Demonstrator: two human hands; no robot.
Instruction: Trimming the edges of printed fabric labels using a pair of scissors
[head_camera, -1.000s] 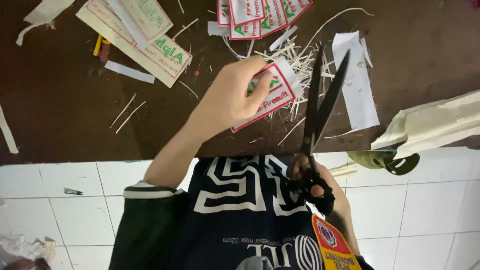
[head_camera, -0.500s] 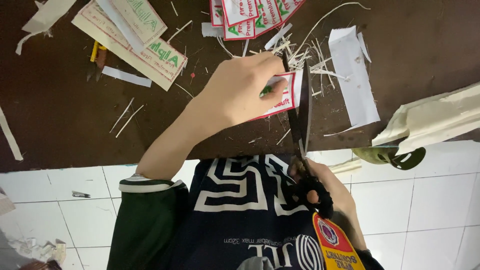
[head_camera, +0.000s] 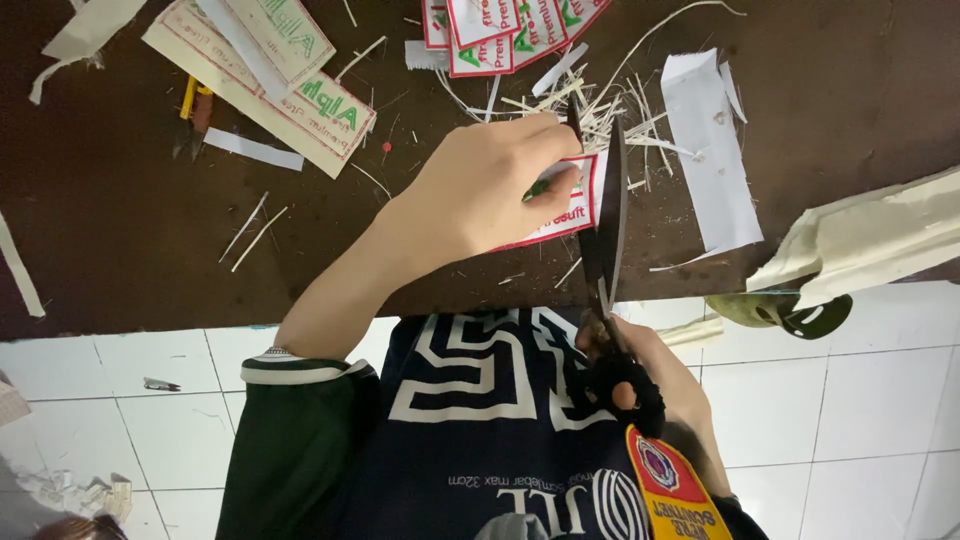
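My left hand grips a small white label with a red border over the dark brown table. My right hand holds large black scissors by their wrapped handles, close to my body. The blades point up and are nearly together along the label's right edge. A heap of thin white paper strips lies just beyond the label.
A stack of cut labels lies at the top centre. Long printed sheets lie at the top left, a white paper piece at the right, and a folded cream cloth at the table's right edge. White floor tiles show below.
The scissor blades, spread wide a second ago, have come together along the label's right edge. My left hand has turned the label slightly and shifted it toward the blades.
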